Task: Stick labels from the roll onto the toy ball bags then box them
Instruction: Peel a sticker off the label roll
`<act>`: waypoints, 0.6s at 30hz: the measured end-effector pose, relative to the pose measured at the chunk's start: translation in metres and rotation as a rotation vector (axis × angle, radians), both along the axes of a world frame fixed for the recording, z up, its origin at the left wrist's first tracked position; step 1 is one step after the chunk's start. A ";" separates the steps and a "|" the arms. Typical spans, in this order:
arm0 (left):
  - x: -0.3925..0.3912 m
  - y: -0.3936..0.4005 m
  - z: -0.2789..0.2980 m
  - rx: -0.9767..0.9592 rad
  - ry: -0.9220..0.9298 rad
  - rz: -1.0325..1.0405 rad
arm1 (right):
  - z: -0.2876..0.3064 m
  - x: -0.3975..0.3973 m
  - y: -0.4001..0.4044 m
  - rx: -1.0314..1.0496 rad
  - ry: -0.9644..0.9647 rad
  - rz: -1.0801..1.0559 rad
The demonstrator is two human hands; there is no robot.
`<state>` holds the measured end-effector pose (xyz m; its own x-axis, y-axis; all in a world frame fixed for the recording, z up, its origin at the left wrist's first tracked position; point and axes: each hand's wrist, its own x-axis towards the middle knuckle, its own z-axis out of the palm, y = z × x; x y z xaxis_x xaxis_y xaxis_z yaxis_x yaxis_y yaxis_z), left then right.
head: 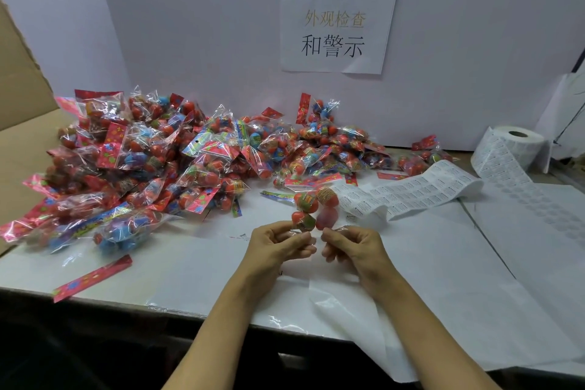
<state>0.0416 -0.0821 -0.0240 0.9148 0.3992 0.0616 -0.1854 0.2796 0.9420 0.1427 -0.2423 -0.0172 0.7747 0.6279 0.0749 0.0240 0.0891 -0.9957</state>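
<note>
**packline_newbie:** ok so what was on the bench, going left to right from the wall sign (337, 28)?

**labelguy:** Far left of the sign sat the cardboard box (22, 98), flap up. Below-left of the sign was the big pile of toy ball bags (164, 161), spilling toward the box. One loose red header card (91, 279) lay well down-left of the sign, near the table (443, 279) edge.

**packline_newbie:** and the hands?

**labelguy:** Pretty much straight below the sign. Left hand (278, 244) had its fingers curled, pinching the bottom edge of one bag (313, 210); right hand (351, 245) pinched that same edge just beside it. The bag stood up above the fingers, balls on top.

**packline_newbie:** labels?

**labelguy:** Label roll (512, 146) was down-right of the sign against the wall, with its strip (411, 193) unrolled back toward the bag.
</note>
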 end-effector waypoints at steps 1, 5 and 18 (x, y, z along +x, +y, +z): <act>0.000 0.001 0.000 -0.017 0.001 -0.006 | 0.000 0.000 0.000 0.001 0.003 0.006; -0.002 0.005 0.002 -0.080 0.000 -0.038 | 0.001 -0.001 0.000 0.023 0.026 -0.001; 0.001 0.004 0.000 -0.023 -0.013 0.173 | -0.002 0.006 0.001 0.083 0.033 -0.279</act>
<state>0.0426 -0.0779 -0.0240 0.8317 0.5517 0.0617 -0.2443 0.2640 0.9331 0.1491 -0.2416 -0.0197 0.9193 0.3833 0.0888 0.0264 0.1650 -0.9859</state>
